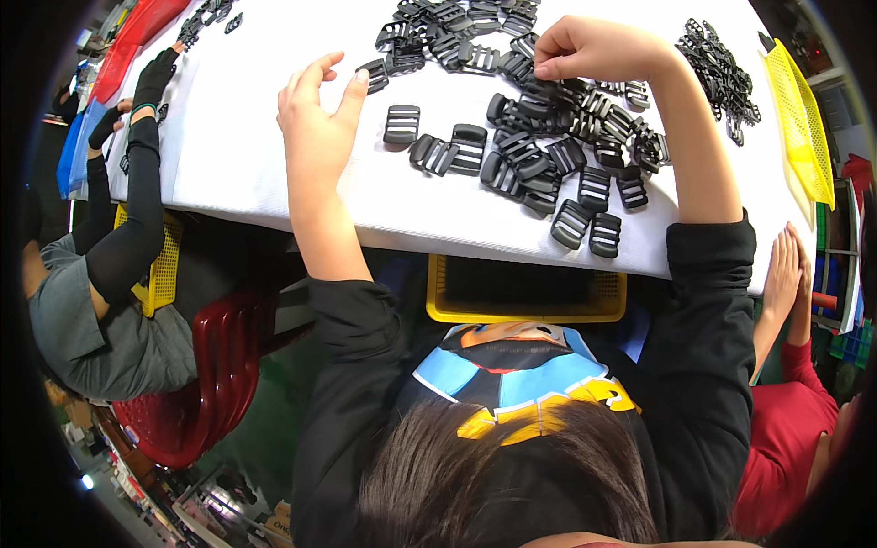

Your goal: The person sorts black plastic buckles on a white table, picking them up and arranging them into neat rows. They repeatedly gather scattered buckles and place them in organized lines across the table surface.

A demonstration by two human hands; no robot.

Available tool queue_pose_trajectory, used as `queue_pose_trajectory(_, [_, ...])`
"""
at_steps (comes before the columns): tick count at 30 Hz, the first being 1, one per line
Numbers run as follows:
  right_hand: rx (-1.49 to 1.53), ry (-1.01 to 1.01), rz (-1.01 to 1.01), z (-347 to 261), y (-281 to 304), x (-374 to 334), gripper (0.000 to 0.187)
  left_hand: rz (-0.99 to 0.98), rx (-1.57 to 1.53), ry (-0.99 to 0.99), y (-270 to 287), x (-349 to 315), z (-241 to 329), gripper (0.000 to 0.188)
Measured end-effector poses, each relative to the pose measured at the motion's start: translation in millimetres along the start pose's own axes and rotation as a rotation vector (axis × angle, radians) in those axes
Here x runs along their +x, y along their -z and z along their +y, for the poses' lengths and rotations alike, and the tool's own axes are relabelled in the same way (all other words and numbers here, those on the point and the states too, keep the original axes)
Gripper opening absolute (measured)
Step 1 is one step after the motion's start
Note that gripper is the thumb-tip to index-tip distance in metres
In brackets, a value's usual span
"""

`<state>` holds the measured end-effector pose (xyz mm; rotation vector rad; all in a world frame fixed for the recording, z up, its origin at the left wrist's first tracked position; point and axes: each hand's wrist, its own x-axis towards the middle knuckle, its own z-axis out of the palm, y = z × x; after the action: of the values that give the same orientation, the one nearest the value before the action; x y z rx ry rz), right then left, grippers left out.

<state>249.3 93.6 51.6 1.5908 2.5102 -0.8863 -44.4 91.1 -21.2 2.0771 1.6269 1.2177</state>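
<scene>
White-topped and brightly lit, the desk [242, 137] stretches right across the scene, and it is busy out there! Black plastic buckles [519, 151] are heaped over its middle, spilling toward the near edge, with 2 lying side by side closest to the rim. Over on the left, the left hand [315, 123] is up above the cloth, fingers spread well apart, thumb out wide, nothing visible between them; just beside the thumb tip sits a lone buckle [373, 76], and whether they touch, I cannot tell. Now to the right hand [607, 50], right over the heap: fingers curled in, thumb drawn up close beneath them, and whether a buckle is caught in there, I cannot tell. Between the hands, another single buckle [403, 124] lies apart from the crowd, with 2 more just below and to its right. Out at the far right, a second pile of small black clips [717, 78], then a yellow basket [802, 119] tilted at the desk's edge. Below the near edge, a yellow tray [525, 318]. And on the left flank, a co-worker in black sleeves [142, 169], beside stacked dark-red chairs [228, 365]
</scene>
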Motion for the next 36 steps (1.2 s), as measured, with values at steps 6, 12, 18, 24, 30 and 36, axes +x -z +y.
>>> queue_pose_trajectory(6, [0.030,0.130,0.157,20,-4,8,0.023,-0.160,0.232,-0.035,-2,-4,2,0.037])
queue_pose_trajectory(12, [-0.053,0.005,0.082,12,0,-2,0.026,-0.190,0.212,-0.034,1,-3,10,0.024])
queue_pose_trajectory(18, [0.027,0.133,0.055,15,-9,2,0.028,-0.354,-0.175,-0.033,5,-4,20,0.014])
queue_pose_trajectory(24, [0.165,0.143,0.223,41,-13,11,0.032,-0.384,-0.287,0.007,3,-6,24,0.014])
queue_pose_trajectory(30, [0.012,-0.040,0.423,39,-19,16,0.036,-0.329,-0.323,-0.002,3,-8,28,0.015])
queue_pose_trajectory(36, [0.004,0.046,0.435,47,-20,23,0.039,-0.357,-0.244,-0.389,-6,0,42,0.017])
